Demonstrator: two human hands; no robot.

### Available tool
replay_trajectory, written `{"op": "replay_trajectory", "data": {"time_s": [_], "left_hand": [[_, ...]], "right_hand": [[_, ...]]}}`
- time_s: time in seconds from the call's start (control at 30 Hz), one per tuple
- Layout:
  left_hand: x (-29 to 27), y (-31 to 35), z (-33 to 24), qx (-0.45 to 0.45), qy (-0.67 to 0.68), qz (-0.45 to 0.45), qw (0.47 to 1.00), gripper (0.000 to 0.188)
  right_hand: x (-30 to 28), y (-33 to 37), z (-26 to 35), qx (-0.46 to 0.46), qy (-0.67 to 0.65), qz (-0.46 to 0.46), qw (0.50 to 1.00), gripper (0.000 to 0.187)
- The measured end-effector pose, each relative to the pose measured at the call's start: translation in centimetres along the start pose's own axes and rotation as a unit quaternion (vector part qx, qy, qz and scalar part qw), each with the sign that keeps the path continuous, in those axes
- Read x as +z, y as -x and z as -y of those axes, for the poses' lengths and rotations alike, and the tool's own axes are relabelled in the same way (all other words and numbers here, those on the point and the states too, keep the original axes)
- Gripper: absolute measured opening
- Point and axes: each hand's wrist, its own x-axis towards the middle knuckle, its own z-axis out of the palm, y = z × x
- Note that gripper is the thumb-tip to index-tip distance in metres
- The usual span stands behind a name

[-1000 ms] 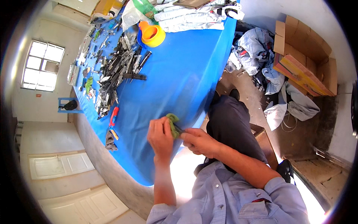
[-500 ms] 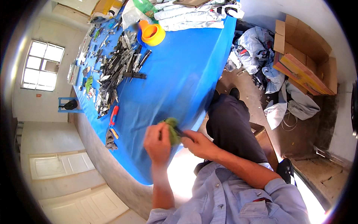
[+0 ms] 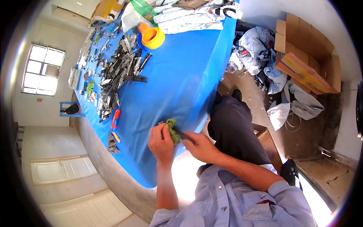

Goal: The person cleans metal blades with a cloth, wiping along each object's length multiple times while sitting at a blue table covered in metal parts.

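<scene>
Over the near end of the blue-covered table (image 3: 185, 68), my left hand (image 3: 161, 143) is closed on a crumpled green cloth (image 3: 172, 132). My right hand (image 3: 202, 146) grips a dark, narrow piece (image 3: 185, 137), whose far end goes into the cloth. What kind of piece it is, I cannot make out; cloth and fingers cover much of it. To the left of my hands lie a red and blue handle-like tool (image 3: 115, 119), a grey rag (image 3: 112, 143) and a small orange-yellow stick (image 3: 116, 137).
A heap of black and silver narrow parts (image 3: 117, 75) covers the table's left side. Farther back are an orange-yellow tape roll (image 3: 153, 38), a green bottle (image 3: 143, 9) and stacked white packets (image 3: 189, 23). On the floor at right are an open cardboard box (image 3: 306, 60) and crumpled plastic bags (image 3: 257, 49).
My left hand has shifted slightly against the cloth, and more of the green cloth shows now. The right hand keeps its grip on the dark piece. The view has moved a little.
</scene>
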Motion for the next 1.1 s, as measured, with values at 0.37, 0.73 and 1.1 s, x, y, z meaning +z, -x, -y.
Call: {"op": "replay_trajectory", "data": {"time_s": [0.37,0.73,1.1], "left_hand": [[-1.4,2.0,-2.8,0.081,0.03,0.096,0.992,0.003],[-2.2,-1.7,1.4,0.016,-0.041,0.041,0.998,0.004],[-1.5,2.0,-2.8,0.073,0.034,0.09,0.993,0.004]], "right_hand": [[0.1,0.9,-0.2,-0.119,0.197,-0.034,0.972,0.017],[0.3,1.4,0.8,-0.117,0.306,-0.023,0.944,0.033],[0.0,1.5,-0.4,-0.133,0.359,-0.055,0.922,0.032]]}}
